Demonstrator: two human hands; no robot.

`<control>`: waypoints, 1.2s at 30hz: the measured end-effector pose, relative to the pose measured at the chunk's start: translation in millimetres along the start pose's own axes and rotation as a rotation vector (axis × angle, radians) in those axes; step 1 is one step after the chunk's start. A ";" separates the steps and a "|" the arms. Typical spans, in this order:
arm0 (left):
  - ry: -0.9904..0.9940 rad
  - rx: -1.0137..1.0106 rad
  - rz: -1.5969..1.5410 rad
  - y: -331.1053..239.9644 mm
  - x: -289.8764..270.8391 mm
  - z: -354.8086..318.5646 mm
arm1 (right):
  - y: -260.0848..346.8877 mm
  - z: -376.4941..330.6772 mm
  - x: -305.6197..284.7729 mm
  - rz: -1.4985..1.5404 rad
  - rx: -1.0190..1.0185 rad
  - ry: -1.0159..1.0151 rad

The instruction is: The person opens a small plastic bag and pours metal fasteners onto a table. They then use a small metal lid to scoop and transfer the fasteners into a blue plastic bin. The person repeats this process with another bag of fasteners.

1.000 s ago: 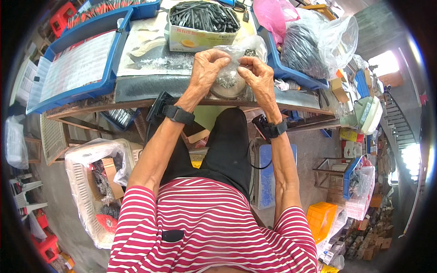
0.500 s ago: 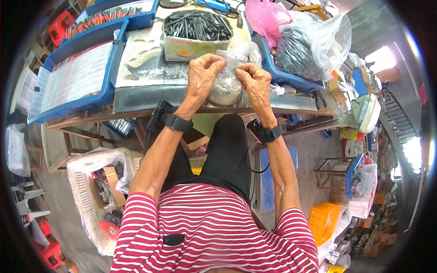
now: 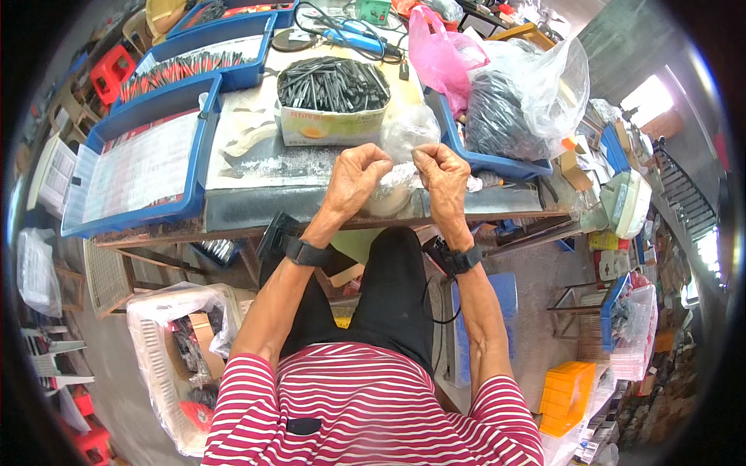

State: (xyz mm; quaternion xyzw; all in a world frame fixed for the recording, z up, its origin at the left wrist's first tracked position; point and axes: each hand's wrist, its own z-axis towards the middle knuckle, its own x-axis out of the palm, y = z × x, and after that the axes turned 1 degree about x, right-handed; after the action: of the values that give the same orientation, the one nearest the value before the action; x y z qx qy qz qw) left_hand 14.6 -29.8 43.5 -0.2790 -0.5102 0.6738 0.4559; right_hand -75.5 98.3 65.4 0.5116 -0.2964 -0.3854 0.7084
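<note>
Both hands (image 3: 400, 175) pinching clear bag (image 3: 408, 132), box w/ black sticks (image 3: 332, 85)

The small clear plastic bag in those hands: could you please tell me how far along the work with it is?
Done: the cardboard box sits heaped with thin black sticks. In hand: left hand and right hand pinch the small clear plastic bag by its mouth. Left: the big clear sack of dark pieces remains full.
</note>
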 end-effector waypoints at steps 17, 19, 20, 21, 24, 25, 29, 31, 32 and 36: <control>0.054 -0.122 -0.104 -6.1 3.0 -0.6 | -5.4 2.9 5.6 -0.212 -0.225 -0.103; 0.085 -0.034 -0.009 -1.0 0.2 -0.2 | -8.5 7.8 1.0 -0.142 -0.136 -0.090; 0.099 0.004 0.039 1.0 -1.1 0.0 | -10.1 9.5 -0.3 -0.110 -0.114 -0.084; 0.109 0.007 0.069 2.5 -2.0 0.3 | -11.9 10.1 -0.5 -0.074 -0.101 -0.087; 0.123 0.004 0.181 2.6 -2.3 -0.4 | -12.8 8.9 -3.0 -0.156 -0.095 -0.083; 0.116 -0.011 0.231 0.8 -2.0 -1.8 | -11.7 9.4 -2.9 -0.156 -0.106 -0.081; 0.092 -0.027 0.292 -12.9 -1.4 -3.8 | -0.5 10.8 -5.6 -0.169 -0.134 -0.088; 0.098 -0.012 0.219 -22.0 -5.9 -4.2 | 8.3 17.0 -14.7 -0.228 -0.247 -0.099; 0.099 -0.005 0.182 -26.5 -9.5 -4.8 | 12.5 25.0 -20.4 -0.245 -0.269 -0.132; -0.057 0.070 0.224 -42.4 -34.7 -5.2 | 29.2 65.0 -56.8 -0.510 -0.334 -0.321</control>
State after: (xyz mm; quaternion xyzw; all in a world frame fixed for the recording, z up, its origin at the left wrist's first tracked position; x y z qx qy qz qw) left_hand 47.9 -56.0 78.6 -0.2987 -0.4647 0.7457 0.3725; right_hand -151.3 119.5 111.4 0.3791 -0.1995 -0.6687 0.6077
